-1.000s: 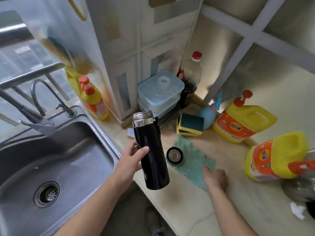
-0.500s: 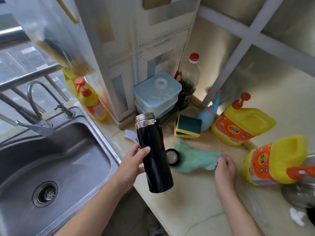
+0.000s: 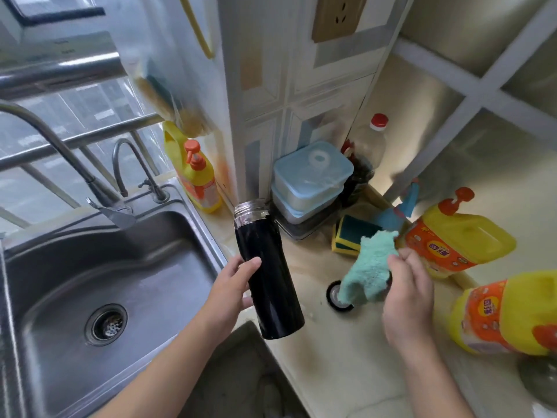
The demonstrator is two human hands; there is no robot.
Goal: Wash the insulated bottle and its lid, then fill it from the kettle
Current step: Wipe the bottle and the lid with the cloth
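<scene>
Insulated bottle [image 3: 268, 279], black with a bare steel neck and an uncovered mouth, is in the air, tilted so that the mouth leans a little to the left. The left hand [image 3: 232, 285] grips it at the middle: the thumb lies across the front and the fingers curl behind. The bottom end of the bottle hangs over the front edge of the counter [image 3: 340, 357].

Left of the bottle is the steel sink [image 3: 135, 267]; its right rim runs just beside the left hand. Right of the bottle, a strip of bare counter reaches the front edge. Further right are the far detergent jug [image 3: 452, 239] and the near detergent jug [image 3: 497, 315], both yellow. Behind the bottle, near its neck, a stack of blue-lidded boxes [image 3: 310, 179] stands against the tiled wall.

Right of the bottle, the right hand [image 3: 407, 297] pinches a green cloth [image 3: 369, 267] between thumb and fingers, lifted above the counter. The lower end of the cloth hangs over the lid [image 3: 334, 297], which lies on the counter apart from the bottle. I cannot tell if cloth and lid touch.
</scene>
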